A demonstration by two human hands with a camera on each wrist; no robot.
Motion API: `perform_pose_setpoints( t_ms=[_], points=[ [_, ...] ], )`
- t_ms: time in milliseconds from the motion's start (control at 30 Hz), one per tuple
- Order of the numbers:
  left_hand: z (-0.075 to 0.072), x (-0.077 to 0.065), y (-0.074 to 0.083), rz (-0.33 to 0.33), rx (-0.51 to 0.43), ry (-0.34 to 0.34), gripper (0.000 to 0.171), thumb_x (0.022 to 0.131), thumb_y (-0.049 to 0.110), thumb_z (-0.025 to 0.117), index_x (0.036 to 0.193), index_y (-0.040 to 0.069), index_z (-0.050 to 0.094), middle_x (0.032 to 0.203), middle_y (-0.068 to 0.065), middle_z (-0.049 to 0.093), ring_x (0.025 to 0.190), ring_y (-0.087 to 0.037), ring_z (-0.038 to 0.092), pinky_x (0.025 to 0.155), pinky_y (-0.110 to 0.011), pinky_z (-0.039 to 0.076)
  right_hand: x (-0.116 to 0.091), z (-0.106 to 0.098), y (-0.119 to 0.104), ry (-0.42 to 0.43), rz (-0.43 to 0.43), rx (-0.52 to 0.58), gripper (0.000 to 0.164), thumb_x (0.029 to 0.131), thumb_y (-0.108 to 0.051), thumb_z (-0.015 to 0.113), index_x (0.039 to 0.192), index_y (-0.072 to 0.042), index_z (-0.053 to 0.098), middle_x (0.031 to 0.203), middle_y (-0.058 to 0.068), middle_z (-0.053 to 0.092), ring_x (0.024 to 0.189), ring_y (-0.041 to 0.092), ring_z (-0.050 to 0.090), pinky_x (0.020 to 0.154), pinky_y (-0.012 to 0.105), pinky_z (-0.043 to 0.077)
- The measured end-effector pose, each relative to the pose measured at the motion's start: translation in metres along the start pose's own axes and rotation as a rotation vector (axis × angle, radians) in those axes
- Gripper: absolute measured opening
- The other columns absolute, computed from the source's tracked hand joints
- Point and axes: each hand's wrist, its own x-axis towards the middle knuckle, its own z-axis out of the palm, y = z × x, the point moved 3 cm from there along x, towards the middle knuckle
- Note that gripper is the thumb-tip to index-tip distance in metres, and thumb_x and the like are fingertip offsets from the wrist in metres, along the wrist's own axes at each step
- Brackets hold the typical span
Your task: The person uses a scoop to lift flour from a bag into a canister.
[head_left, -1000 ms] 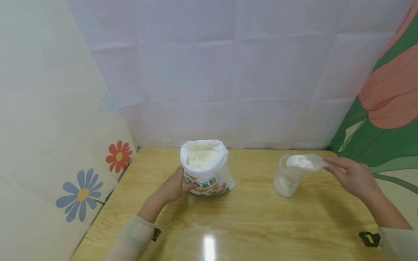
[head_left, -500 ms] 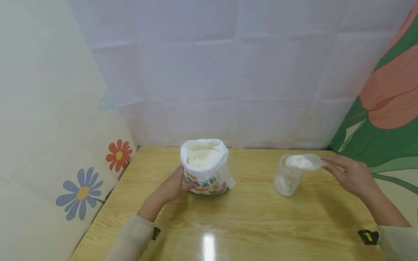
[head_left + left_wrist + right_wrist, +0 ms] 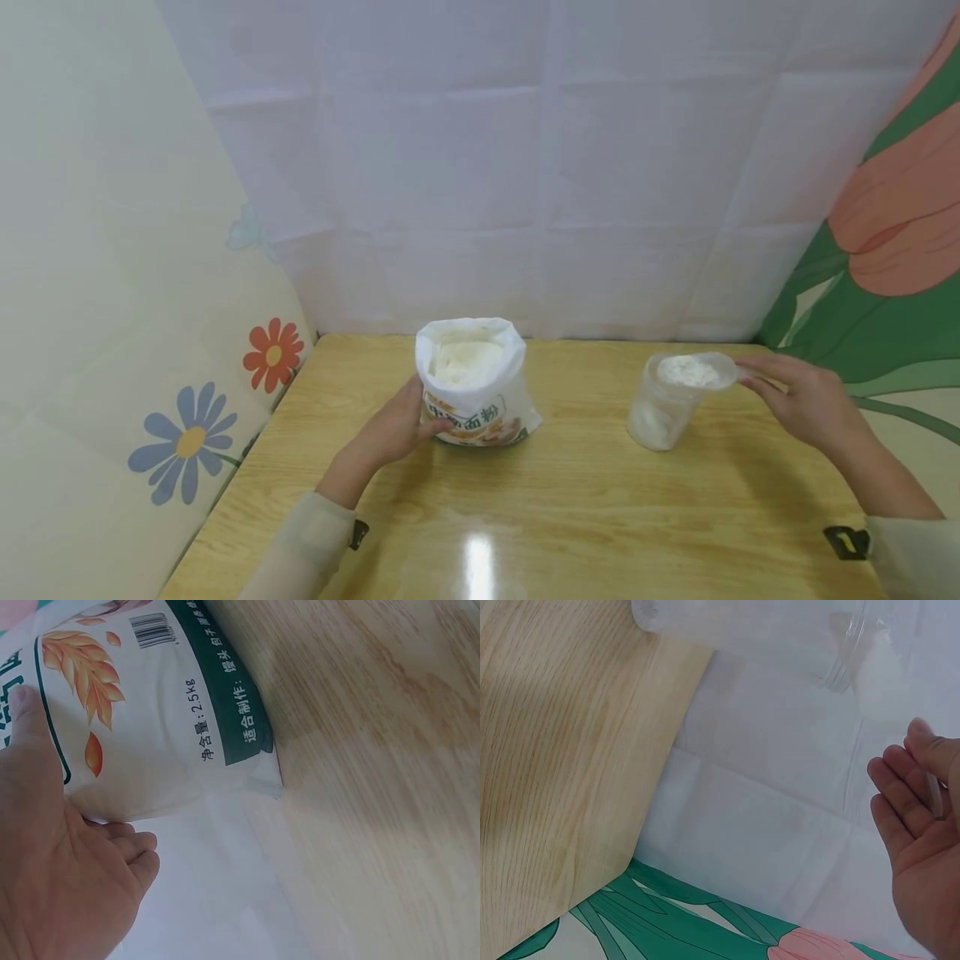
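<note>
My left hand [image 3: 392, 432] grips the left side of an open white flour bag [image 3: 487, 417], thumb on its printed front. Off-white flour [image 3: 468, 364] shows inside the bag's mouth. In the left wrist view the curled fingers [image 3: 139, 851] lie against the bag's side. My right hand [image 3: 813, 402] pinches the handle of a clear scoop [image 3: 724, 371] heaped with white flour. That scoop is over the mouth of a clear plastic jar [image 3: 651, 421], which has some white flour low inside. In the right wrist view the scoop's handle [image 3: 934, 796] runs into the palm.
Both things stand on a wood-grain table [image 3: 555, 500], well apart. A white cloth [image 3: 525, 167] hangs behind its back edge. Flower-patterned walls [image 3: 90, 292] flank the left and right. A dark strap [image 3: 847, 543] sits by the right sleeve.
The scoop shifts very slightly left and is still heaped over the jar's mouth. Left hand and flour bag stay in place.
</note>
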Motion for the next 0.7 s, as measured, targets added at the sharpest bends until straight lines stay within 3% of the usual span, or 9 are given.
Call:
perform_pose_setpoints(
  t_ms=[333, 700],
  points=[
    [-0.0008, -0.0024, 0.0012, 0.008, 0.106, 0.017, 0.104, 0.09, 0.045, 0.073, 0.162, 0.014, 0.004, 0.153, -0.012, 0.04, 0.146, -0.03, 0.037, 0.121, -0.046, 0.031, 0.0013, 0.0031, -0.0015, 0.016, -0.062, -0.016, 0.022, 0.091, -0.008, 0.074, 0.11, 0.003, 0.072, 0.108, 0.028, 0.071, 0.093, 0.05, 0.065, 0.071, 0.065, 0.051],
    [-0.0019, -0.0025, 0.003, -0.014, 0.099, 0.004, 0.104, 0.091, 0.046, 0.072, 0.162, 0.015, 0.003, 0.156, -0.012, 0.037, 0.148, -0.029, 0.033, 0.122, -0.046, 0.03, 0.0022, 0.0083, -0.0061, 0.093, -0.162, -0.032, 0.026, 0.099, -0.023, 0.067, 0.107, 0.0, 0.074, 0.103, 0.021, 0.073, 0.087, 0.042, 0.067, 0.067, 0.056, 0.052]
  ],
)
